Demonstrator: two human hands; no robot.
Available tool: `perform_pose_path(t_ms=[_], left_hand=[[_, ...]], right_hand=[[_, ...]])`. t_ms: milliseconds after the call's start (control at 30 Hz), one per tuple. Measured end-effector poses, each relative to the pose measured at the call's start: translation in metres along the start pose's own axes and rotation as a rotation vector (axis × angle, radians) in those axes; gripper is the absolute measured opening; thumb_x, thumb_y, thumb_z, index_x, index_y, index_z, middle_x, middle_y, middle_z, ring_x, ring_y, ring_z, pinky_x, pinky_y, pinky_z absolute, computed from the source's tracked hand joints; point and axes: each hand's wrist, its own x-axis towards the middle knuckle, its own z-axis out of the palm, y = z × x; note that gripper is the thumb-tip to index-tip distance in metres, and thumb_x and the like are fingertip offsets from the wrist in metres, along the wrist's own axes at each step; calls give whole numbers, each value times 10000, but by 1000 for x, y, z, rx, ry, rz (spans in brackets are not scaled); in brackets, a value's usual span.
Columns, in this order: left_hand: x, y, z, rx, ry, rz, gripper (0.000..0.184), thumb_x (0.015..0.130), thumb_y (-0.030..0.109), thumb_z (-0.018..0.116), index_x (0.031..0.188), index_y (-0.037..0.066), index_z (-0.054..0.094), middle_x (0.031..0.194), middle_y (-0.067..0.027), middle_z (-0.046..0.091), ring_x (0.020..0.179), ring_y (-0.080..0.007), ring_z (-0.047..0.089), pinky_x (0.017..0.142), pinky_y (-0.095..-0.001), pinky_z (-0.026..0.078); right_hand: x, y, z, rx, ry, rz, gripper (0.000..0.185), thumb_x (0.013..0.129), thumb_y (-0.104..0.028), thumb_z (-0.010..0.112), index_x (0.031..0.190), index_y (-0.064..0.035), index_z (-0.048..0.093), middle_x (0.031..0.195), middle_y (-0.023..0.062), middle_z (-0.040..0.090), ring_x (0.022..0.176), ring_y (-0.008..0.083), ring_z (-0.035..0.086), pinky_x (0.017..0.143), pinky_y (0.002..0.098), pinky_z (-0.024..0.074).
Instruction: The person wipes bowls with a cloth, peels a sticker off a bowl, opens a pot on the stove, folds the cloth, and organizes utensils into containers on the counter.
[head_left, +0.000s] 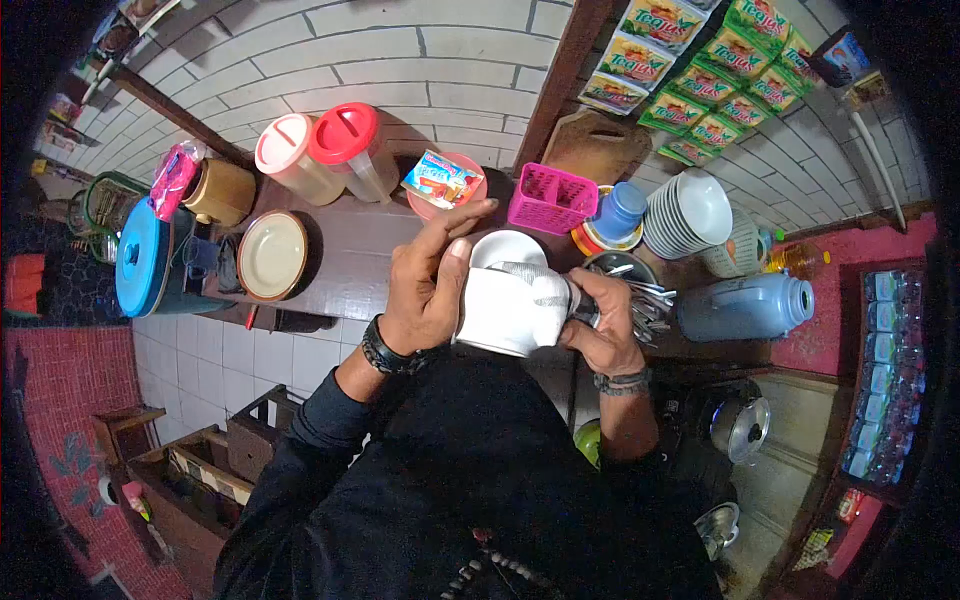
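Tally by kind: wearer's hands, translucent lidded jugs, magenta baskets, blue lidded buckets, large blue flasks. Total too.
Left hand, right hand: 2
Translucent lidded jugs, pink-topped and red-topped: 2
Magenta basket: 1
Blue lidded bucket: 1
Large blue flask: 1
Total: 7

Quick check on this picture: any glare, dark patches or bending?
In the head view, the corners fall to black, and the tile lines on the wall bow as through a fisheye lens; in that same head view, the white dish by the left hand looks nearly washed out, while the black shirt shows little detail.
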Motion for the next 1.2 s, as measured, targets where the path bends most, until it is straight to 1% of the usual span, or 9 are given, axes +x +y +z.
perform_pose_path(t_ms=[100,167,300,467,633,700,900,1100,1200], left_hand=[[1,5,-10,-123,-146,-337,415,1018,71,503,1414,-38,564,1326,-189,681,1185,-229,668,1051,-350,493],[5,-6,-10,-213,-181,-270,446,1017,77,513,1450,-29,535,1373,-183,650,1246,-222,626,1096,-361,454],[6,-26,-11,-367,-272,-275,558,1015,76,534,1555,-1,416,1500,-145,550,1324,-191,543,1165,-368,373],[5,-15,11,-721,-41,-735,511,1071,191,543,1531,-3,433,1347,-119,621,1152,-144,616,948,-293,523],[-7,-37,22,-532,48,-678,391,1095,141,461,1441,-22,543,1305,-124,651,1136,-149,621,966,-302,512],[-4,-33,27,-327,166,-261,399,1084,92,429,1448,-30,536,1348,-154,654,1216,-191,610,1062,-330,465],[-2,-19,10,37,-6,-77,428,1069,60,399,1479,19,514,1452,-179,600,1411,-298,518,1158,-388,391],[-7,-10,28,-19,-50,-244,346,1078,128,454,1372,5,591,1226,-194,701,1069,-275,713,935,-380,532],[-10,-19,29,-1,-3,-274,309,1080,147,466,1295,-12,622,872,-122,658,785,-170,610,746,-334,504]], right_hand=[[0,-17,1,-222,-60,-50,424,781,-265,899,1014,19,687,867,114,707,828,156,686,734,305,521],[4,-29,9,-451,-27,-295,422,703,-221,914,961,17,680,813,138,668,756,318,692,694,390,532],[3,-43,20,-821,-152,-495,323,711,-152,812,963,6,686,835,100,660,752,247,653,750,382,521],[0,-28,31,-1097,-237,-659,237,812,-97,653,1025,3,689,889,72,658,855,202,642,825,380,512],[-2,-25,35,-1049,-334,-458,428,797,-250,774,1137,1,698,1094,111,692,1051,253,664,938,418,484],[-2,-23,27,-962,-330,-361,489,801,-311,783,1171,-5,695,1168,122,686,1151,277,635,990,450,458],[-1,-3,-13,-1197,-217,-300,489,877,-205,726,1310,10,654,1422,200,598,1394,361,515,1183,535,361],[32,0,3,-1027,-14,-335,610,868,-99,734,1417,73,533,1534,237,477,1417,411,468,1176,460,402],[34,-3,2,-1024,10,-320,772,856,-290,776,1471,66,475,1579,239,423,1458,416,411,1186,523,346]])
